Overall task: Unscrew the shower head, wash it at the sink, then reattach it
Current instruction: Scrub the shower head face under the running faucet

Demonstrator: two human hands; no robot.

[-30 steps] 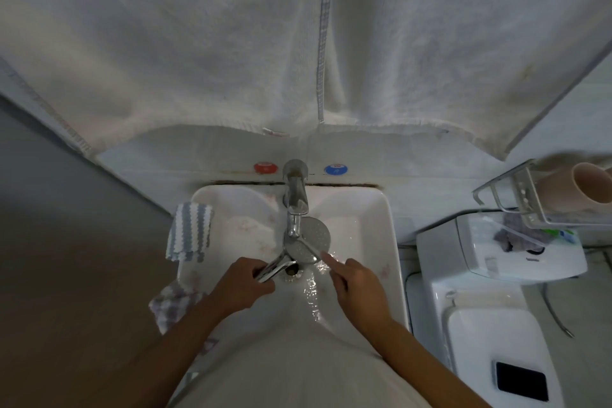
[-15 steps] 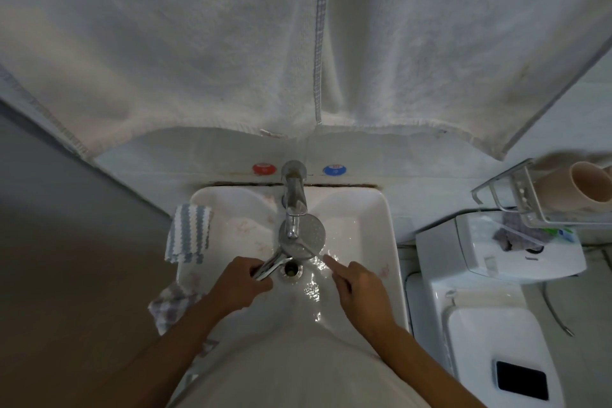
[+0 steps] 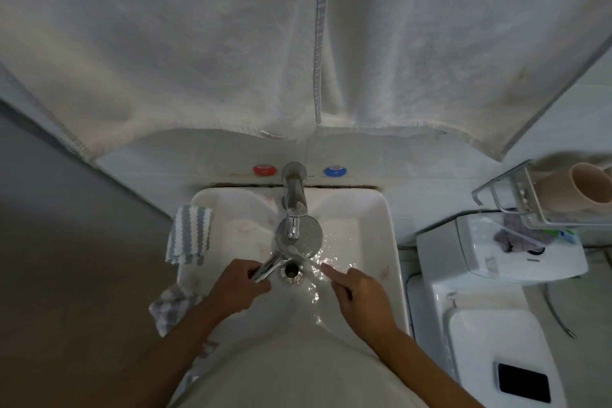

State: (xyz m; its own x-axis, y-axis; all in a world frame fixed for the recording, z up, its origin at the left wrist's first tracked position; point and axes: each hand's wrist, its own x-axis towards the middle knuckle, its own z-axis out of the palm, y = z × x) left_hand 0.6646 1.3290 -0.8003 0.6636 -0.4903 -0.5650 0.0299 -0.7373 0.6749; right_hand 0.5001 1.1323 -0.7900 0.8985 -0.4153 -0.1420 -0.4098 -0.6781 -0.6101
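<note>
The chrome shower head (image 3: 306, 237) is held face up under the tap (image 3: 294, 200) in the white sink (image 3: 387, 242), with water running over it. My left hand (image 3: 236, 285) is closed around its handle, near the drain (image 3: 291, 270). My right hand (image 3: 359, 291) hovers just right of the head, forefinger stretched toward its wet rim, holding nothing that I can see. Water splashes between the finger and the head.
A striped cloth (image 3: 189, 233) hangs over the sink's left rim, and a checked cloth (image 3: 170, 306) lies lower. White towels (image 3: 231, 43) hang overhead. Red (image 3: 264, 170) and blue (image 3: 335, 171) tap marks sit behind. A toilet (image 3: 490, 308) and a wire rack with cups (image 3: 563, 192) stand right.
The shower head has shifted slightly left and farther back, under the tap. My right forefinger has stayed beside its rim. The left hand keeps its grip.
</note>
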